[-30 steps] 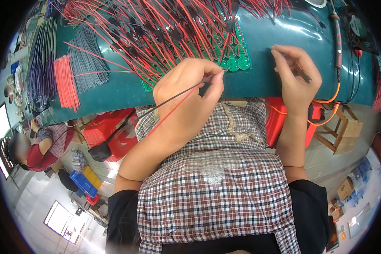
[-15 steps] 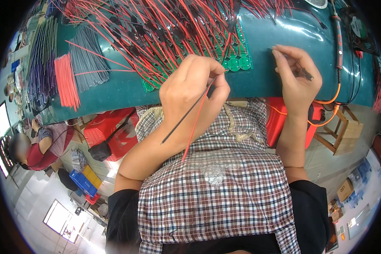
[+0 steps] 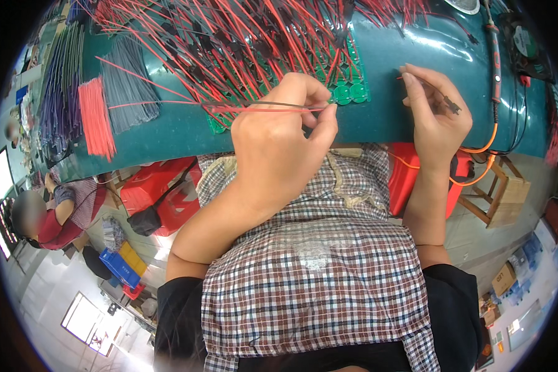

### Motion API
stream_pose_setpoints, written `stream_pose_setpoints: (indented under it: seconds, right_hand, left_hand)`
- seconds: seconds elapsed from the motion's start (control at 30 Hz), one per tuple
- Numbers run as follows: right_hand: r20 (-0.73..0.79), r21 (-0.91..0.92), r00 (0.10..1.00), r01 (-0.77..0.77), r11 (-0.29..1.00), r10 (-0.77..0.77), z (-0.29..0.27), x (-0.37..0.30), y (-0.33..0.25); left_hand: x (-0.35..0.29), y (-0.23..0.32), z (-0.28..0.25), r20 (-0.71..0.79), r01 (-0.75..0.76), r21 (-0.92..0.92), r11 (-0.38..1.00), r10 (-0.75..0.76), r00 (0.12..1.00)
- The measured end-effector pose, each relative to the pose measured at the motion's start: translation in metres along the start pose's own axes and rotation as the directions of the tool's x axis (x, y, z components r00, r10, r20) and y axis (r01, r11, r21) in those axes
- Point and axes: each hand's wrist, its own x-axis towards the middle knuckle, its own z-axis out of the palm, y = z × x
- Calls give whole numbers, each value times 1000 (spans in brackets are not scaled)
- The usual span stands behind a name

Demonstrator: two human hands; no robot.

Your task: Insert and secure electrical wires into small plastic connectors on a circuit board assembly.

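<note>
My left hand [image 3: 282, 136] is closed, with thumb and fingertips pinching a red wire [image 3: 263, 110] and a dark wire [image 3: 254, 103]. Both wires run leftward across the back of the hand, over the near edge of the green circuit boards [image 3: 351, 92]. My right hand [image 3: 437, 118] is curled at the right, apart from the left. A small black connector [image 3: 452, 106] sticks out between its fingers, and a short reddish wire end shows by the fingertips. The rest of that lead is hidden in the hand.
Many red and black wires [image 3: 248, 43] with black connectors cover the boards. Bundles of red wires [image 3: 97, 121], grey wires [image 3: 130, 87] and purple-black wires [image 3: 62, 87] lie at left. A soldering iron [image 3: 496, 68] with an orange cord lies at right. Another person [image 3: 56, 220] sits at far left.
The two wires in my left hand have swung from hanging down toward my lap to lying leftward across the hand. My right hand has barely moved.
</note>
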Motion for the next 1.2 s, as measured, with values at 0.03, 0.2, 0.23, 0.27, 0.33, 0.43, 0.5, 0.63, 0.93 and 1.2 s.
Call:
stream_pose_setpoints:
  seconds: [0.03,0.2,0.23,0.27,0.33,0.43,0.5,0.63,0.93,1.2]
  right_hand:
    - [3,-3,1000,4,1000,-4,0,1,-1]
    - [-32,108,989,-143,984,147,1,1,-11]
    - [-27,107,989,-142,984,146,0,1,-15]
    - [18,109,985,-175,978,174,-2,2,-20]
    - [68,110,977,-207,972,200,-1,-1,-26]
    - [195,157,977,-113,981,81,11,-8,-28]
    - [261,175,965,-82,981,34,20,-12,-26]
    - [280,124,960,-49,991,13,30,-14,-28]
    - [256,127,967,-39,991,5,32,-17,-17]
    - [257,140,966,-22,990,-14,32,-16,-20]
  left_hand:
    - [1,1,-1,9,13,7,1000,-13,1000]
    - [6,2,-5,35,46,32,998,-47,998]
    - [6,1,-6,36,20,46,999,-22,999]
    - [7,0,-8,36,-5,60,998,3,999]
    - [8,1,-10,45,2,80,997,-5,999]
    - [9,2,-11,59,-7,110,994,0,998]
    - [9,1,-10,58,-16,120,993,9,998]
    - [8,4,-17,53,16,133,991,-24,998]
    - [9,-1,-97,-216,278,-135,951,-303,928]
    - [-11,-74,-181,-506,486,12,874,-413,757]
